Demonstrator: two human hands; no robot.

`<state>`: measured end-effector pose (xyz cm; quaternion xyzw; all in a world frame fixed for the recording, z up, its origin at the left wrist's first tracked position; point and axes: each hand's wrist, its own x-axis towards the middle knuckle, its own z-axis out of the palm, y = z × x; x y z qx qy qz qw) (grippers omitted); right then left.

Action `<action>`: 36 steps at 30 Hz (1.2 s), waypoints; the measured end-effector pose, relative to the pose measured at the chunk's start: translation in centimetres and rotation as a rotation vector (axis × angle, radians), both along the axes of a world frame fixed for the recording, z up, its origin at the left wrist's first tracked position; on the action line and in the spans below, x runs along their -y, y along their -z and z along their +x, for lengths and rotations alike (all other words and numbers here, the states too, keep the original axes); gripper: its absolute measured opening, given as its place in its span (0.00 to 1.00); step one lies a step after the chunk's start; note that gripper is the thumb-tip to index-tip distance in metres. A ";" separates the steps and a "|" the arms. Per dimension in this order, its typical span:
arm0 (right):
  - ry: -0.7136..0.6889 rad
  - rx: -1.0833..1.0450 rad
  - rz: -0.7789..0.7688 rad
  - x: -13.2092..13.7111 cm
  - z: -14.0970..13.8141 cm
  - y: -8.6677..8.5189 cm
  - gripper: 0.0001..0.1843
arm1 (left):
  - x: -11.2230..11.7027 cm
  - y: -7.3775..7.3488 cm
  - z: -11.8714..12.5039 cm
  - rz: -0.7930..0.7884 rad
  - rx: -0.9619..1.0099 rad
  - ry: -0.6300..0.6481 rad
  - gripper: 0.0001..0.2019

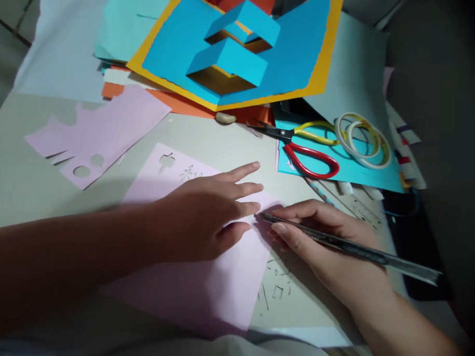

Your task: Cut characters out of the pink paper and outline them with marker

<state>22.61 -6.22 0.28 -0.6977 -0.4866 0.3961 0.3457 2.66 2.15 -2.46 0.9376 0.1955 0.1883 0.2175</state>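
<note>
One craft knife point(352, 249), lilac paper point(194, 291)

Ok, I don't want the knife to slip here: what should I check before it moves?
Left hand flat on the lilac paper: ok.
Left fingertips clear of the craft knife: not ok, they sit right beside its tip.
Right hand grip: ok, held like a pen.
Blade sharpness: cannot tell.
Pale board under the paper: ok.
Red-handled scissors away from both hands: ok.
</note>
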 end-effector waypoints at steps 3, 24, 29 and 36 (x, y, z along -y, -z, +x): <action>-0.040 0.072 0.038 0.2 0.1 0.4 0.03 | 0.2 0.1 0.1 -0.004 -0.006 -0.020 0.13; -0.168 0.256 0.160 0.5 0.1 0.8 0.05 | 0.4 -0.2 0.2 0.028 -0.066 -0.035 0.17; -0.199 0.241 0.156 0.5 0.2 1.0 0.04 | 0.3 0.0 0.2 0.093 -0.087 -0.003 0.18; -0.215 0.262 0.163 0.5 0.2 0.9 0.04 | 0.4 0.1 0.3 0.112 -0.151 -0.035 0.23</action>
